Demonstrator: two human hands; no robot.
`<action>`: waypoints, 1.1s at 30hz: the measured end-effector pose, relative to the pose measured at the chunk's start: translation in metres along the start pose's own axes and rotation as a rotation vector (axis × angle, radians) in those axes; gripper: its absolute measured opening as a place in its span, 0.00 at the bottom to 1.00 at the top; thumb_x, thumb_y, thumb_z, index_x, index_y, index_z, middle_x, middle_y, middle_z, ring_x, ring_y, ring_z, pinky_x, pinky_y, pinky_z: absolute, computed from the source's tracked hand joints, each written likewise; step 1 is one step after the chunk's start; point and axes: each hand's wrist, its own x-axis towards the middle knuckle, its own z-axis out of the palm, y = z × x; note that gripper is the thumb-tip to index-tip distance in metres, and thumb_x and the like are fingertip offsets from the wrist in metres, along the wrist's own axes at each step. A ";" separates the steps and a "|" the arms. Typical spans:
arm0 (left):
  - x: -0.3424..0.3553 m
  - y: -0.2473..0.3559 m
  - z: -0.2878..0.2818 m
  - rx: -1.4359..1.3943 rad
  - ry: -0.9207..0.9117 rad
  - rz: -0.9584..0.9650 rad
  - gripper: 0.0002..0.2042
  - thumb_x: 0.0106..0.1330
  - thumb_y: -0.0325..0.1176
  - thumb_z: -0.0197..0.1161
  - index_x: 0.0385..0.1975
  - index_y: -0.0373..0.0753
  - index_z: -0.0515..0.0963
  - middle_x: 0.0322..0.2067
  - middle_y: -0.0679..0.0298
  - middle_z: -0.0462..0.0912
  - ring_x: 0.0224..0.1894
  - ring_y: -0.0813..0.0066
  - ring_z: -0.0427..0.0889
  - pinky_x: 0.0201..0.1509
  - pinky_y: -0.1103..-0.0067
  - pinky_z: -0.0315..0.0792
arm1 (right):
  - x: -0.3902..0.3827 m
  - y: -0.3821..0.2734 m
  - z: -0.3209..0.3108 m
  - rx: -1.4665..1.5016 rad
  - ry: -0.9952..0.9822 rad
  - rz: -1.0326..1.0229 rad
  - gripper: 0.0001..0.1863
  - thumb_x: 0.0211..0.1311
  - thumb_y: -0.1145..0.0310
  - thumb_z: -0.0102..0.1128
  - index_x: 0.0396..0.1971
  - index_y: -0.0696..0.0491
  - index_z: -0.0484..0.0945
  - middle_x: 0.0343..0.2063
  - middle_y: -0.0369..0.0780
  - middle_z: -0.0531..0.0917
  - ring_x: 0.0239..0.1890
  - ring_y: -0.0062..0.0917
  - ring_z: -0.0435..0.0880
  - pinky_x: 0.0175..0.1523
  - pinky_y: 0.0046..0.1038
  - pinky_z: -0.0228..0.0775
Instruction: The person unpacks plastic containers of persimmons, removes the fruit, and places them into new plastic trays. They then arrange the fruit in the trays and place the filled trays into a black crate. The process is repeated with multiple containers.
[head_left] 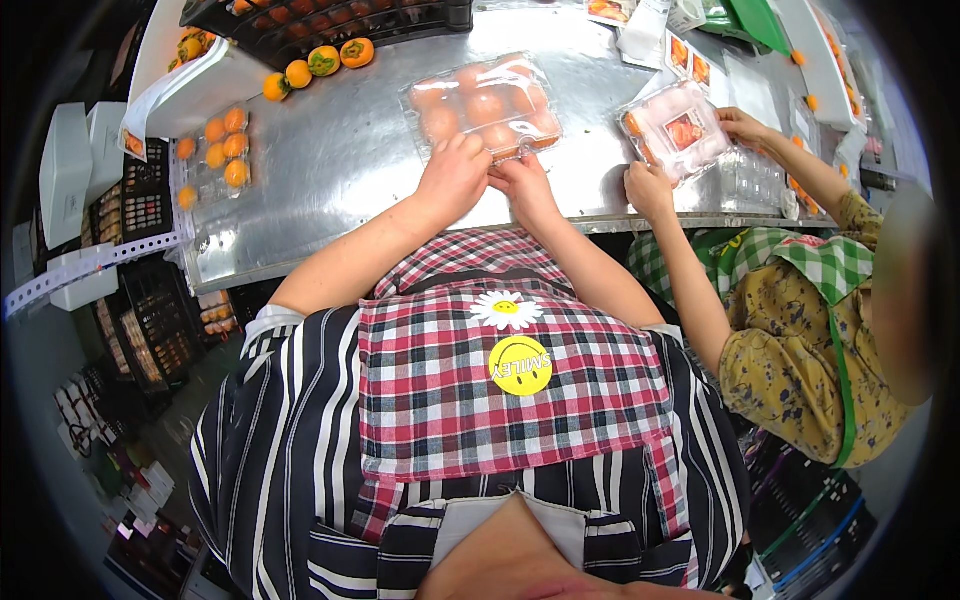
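Touching clamshell (548, 128) — hands (456, 174) close together

A round yellow patch (519, 366) with a line-drawn face, on the checked apron (430, 420), bears one short legible word in dark capitals, upside down in this view. A square label (684, 131) with an orange-red picture marks the clear package (663, 108) at right. Similar pictures appear on printed sheets (690, 60) on the surface (330, 170); their finer print is too small to read.
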 end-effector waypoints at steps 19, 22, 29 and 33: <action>-0.006 0.001 -0.007 0.038 0.023 0.022 0.04 0.48 0.26 0.60 0.25 0.39 0.74 0.31 0.60 0.72 0.39 0.60 0.72 0.43 0.68 0.67 | -0.007 0.001 0.009 -0.049 0.025 0.047 0.18 0.60 0.76 0.47 0.51 0.58 0.63 0.46 0.45 0.76 0.45 0.33 0.80 0.48 0.36 0.77; -0.010 -0.003 -0.006 0.083 -0.024 0.016 0.05 0.48 0.26 0.60 0.25 0.39 0.74 0.31 0.61 0.72 0.39 0.60 0.72 0.43 0.68 0.67 | -0.002 0.010 0.006 -0.054 0.038 0.022 0.22 0.57 0.78 0.47 0.54 0.58 0.62 0.47 0.45 0.76 0.45 0.34 0.81 0.45 0.34 0.79; -0.013 -0.001 -0.008 -0.009 0.046 0.066 0.06 0.47 0.25 0.61 0.26 0.38 0.74 0.30 0.60 0.71 0.38 0.59 0.72 0.42 0.67 0.67 | -0.006 0.015 -0.002 0.012 0.030 -0.107 0.16 0.65 0.72 0.43 0.53 0.54 0.64 0.48 0.42 0.77 0.48 0.29 0.80 0.50 0.33 0.75; -0.015 0.005 -0.002 -0.041 0.062 0.064 0.06 0.48 0.25 0.61 0.25 0.38 0.72 0.30 0.59 0.70 0.37 0.58 0.72 0.41 0.67 0.66 | -0.014 0.010 0.002 0.052 0.046 -0.116 0.15 0.64 0.73 0.44 0.51 0.55 0.66 0.47 0.42 0.78 0.46 0.28 0.80 0.51 0.34 0.74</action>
